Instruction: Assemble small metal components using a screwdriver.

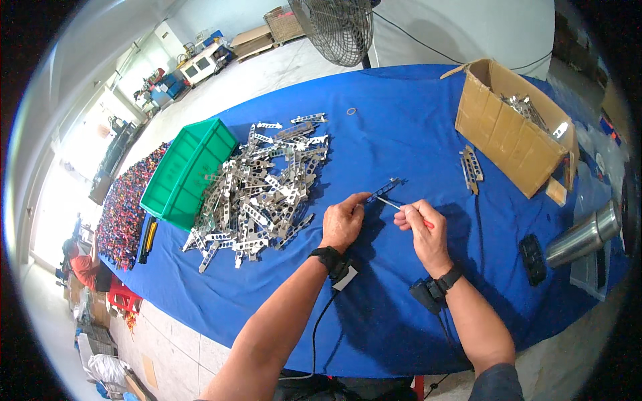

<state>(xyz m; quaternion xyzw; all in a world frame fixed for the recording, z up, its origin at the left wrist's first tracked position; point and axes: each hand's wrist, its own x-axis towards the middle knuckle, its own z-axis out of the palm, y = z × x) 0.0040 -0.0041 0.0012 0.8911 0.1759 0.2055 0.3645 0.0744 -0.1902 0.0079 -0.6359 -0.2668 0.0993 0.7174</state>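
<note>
Nearest, black straps (328, 256) at both wrists, with a dark cable (314, 334) running down from the left one. Just beyond, left hand (342, 226) with fingers narrowed to a pinch on the near end of a perforated metal strip (383, 191), over the middle of the blue-covered table (401, 134). Beside it, right hand (426, 235) with fingers wrapped around a red-handled tool (429, 224), slim shaft pointing at the strip. Cannot tell for sure, at this size, whether tip and metal touch or lie just apart.

Main risk: tip skating off into the left fingertips, from a slanted push or too light a pinch. Also possible: pivoting of the strip, from a hold at one end only.

Farther left, a heaped pile of similar strips (261, 194), likely to tangle if pulled carelessly, with a green crate (180, 170) against it. Farther right, loose strips (471, 168) near a cardboard box (495, 130). Farthest, a fan (338, 30) beyond the table edge.
</note>
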